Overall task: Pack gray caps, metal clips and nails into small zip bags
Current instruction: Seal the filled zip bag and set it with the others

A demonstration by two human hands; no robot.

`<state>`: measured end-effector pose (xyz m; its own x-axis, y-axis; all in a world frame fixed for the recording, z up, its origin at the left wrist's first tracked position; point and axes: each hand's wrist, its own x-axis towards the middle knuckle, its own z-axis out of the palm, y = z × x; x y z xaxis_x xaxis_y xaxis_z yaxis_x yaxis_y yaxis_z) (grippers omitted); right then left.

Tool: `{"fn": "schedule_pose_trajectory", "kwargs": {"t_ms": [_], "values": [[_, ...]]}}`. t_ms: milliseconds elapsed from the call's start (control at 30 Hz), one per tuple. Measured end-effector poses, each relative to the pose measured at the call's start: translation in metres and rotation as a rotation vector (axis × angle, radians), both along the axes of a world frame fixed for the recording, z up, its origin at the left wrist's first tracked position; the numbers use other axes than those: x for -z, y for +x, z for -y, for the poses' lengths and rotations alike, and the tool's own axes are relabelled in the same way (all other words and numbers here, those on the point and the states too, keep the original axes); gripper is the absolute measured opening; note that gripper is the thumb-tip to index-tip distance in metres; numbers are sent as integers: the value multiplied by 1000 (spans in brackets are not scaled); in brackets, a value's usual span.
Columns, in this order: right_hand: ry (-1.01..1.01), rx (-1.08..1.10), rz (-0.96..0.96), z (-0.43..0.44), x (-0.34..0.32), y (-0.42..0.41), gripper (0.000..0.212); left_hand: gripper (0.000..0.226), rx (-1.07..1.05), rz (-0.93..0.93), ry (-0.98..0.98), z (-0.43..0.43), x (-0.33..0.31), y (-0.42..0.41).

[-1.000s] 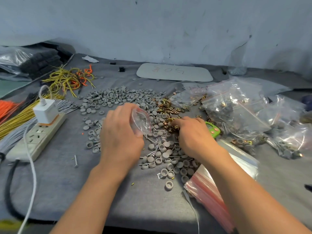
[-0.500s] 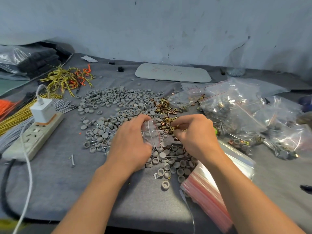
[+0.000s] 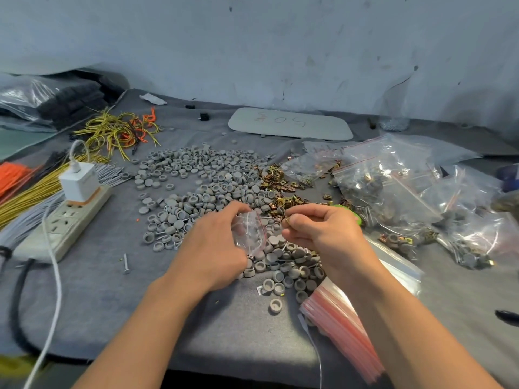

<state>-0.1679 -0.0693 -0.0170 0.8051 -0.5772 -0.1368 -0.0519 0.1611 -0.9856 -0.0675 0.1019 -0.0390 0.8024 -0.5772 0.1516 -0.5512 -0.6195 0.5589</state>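
2 bare hands work close together over a gray felt-covered table [image 3: 98, 299]. The left hand [image 3: 213, 248] grips a small clear zip bag with a red seal strip [image 3: 250, 234], its fingers curled round the bag's side and the red-edged mouth turned toward the right hand [image 3: 325, 237]. The right hand's fingers are curled in, thumb and forefinger pinching what looks like 1 small brass-coloured metal clip [image 3: 287, 222] just beside the bag's mouth; whether more pieces lie in the palm cannot be told. Beneath and beyond both hands spreads a wide scatter of round gray plastic caps [image 3: 202, 175], with a heap of brass-coloured clips [image 3: 280, 182] at its right edge. 1 loose steel nail [image 3: 125, 263] lies apart on the left. At the right are piled filled clear bags [image 3: 393, 186], and a stack of empty red-striped zip bags [image 3: 342, 327] lies beside the right forearm. A white power strip [image 3: 64, 223] carrying a white charger [image 3: 80, 181] sits at the left.
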Motion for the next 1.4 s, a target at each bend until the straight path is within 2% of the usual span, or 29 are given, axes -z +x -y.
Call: {"fn": "schedule_pose_trajectory", "kwargs": {"t_ms": [100,267,400,533,600,700,767,833,933,1100,1233,1400], "values": [[37,25,20,-2,-2,0,4,70,9,11,-9,-1,0,-2],[143,-44,-63,-2,-4,1,15,74,12,18,-11,-2,-1,-3],[260,-119,-35,-3,-5,0,10,90,73,39,4,-4,-4,-5],[205,-153,-31,-3,-3,-2,18,104,198,110,46,-3,-12,-15],[166,-166,-35,-2,-3,-3,20,97,211,93,-56,-1,-14,-19],[64,-177,-21,-3,-5,-5,18,66,177,77,-288,4,-16,-23],[0,-195,0,-5,-6,-7,15,48,179,77,-358,8,-17,-23],[-56,-204,12,-5,-6,-9,10,39,202,55,-374,11,-17,-22],[-85,-224,8,-1,-8,-12,3,33,208,17,-391,13,-16,-20],[-31,-307,-21,-1,-11,-17,12,21,100,-123,-474,13,-15,-22],[64,-318,14,-2,-13,-15,21,14,51,-94,-542,12,-17,-24],[42,-320,37,-4,-14,-14,23,23,24,-29,-549,11,-20,-28]]}}
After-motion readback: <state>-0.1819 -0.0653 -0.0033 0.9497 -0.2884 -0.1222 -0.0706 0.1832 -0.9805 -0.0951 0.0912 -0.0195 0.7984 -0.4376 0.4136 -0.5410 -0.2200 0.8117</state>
